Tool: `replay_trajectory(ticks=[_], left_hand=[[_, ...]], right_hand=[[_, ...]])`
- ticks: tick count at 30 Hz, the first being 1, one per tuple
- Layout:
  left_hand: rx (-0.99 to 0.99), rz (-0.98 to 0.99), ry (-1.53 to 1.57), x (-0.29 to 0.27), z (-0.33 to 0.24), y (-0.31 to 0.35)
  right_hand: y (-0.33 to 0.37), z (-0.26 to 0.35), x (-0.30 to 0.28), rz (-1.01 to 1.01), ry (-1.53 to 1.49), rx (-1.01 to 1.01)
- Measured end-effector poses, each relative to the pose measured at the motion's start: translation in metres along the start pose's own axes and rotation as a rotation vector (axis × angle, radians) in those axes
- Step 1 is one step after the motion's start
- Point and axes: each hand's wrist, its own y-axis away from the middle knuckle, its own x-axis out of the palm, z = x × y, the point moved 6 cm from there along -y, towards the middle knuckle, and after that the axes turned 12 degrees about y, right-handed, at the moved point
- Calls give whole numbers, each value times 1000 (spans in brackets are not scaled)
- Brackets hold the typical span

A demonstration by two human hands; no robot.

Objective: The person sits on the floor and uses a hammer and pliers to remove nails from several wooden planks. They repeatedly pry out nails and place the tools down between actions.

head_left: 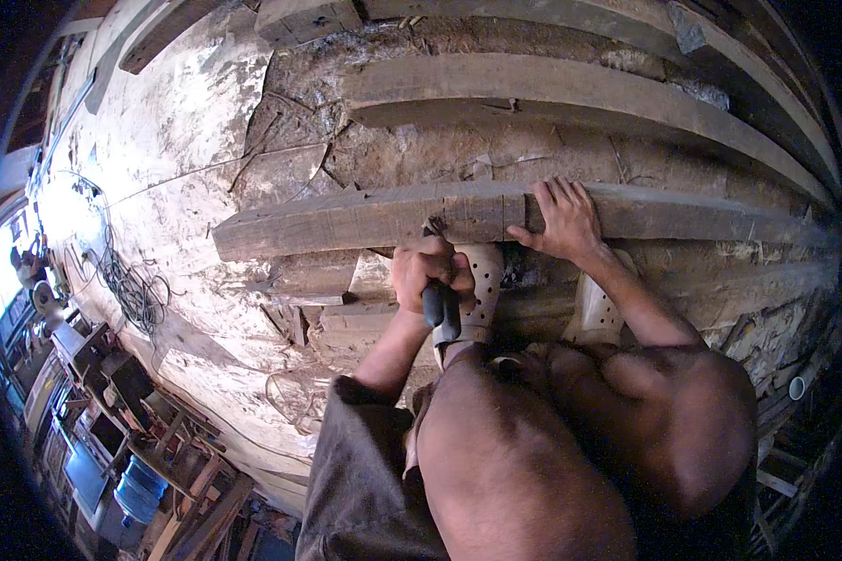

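Left hand (430,273) fisted around one dark-handled tool (442,313), right hand (563,220) flat, fingers spread on one long wooden beam (365,220) (two pale perforated clogs (482,280) beneath), no containers nearby.

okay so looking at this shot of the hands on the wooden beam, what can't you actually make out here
Head view:
- Tool working end: hidden by the left hand gripping it.
- Feet in pale perforated shoes: partly hidden by knees and arms.
- Wooden beam right end: darkens toward the fisheye rim.
- Right hand palm: pressed against the beam.
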Motion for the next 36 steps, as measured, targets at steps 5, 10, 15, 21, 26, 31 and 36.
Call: replay_trajectory(ticks=[5, 10, 15, 21, 26, 31, 36], left_hand=[[-94, 378, 495, 1, 26, -18], [-248, 706, 623, 13, 30, -49], [-482, 977, 359, 19, 66, -57], [-718, 308, 663, -41, 70, -36], [-580, -379, 1087, -85, 53, -17], [-417, -643, 940, -94, 43, 27], [-316, -808, 796, -78, 30, 24]], right_hand=[[-2, 7, -10, -137, 46, -29], [-2, 2, -12, -50, -4, 5], [-5, 6, -11, -56, -18, -5], [11, -5, 1, -62, 13, 40], [-1, 3, -10, -7, -25, 9], [1, 2, -7, -50, 25, 10], [0, 3, -4, -6, 13, 3]])
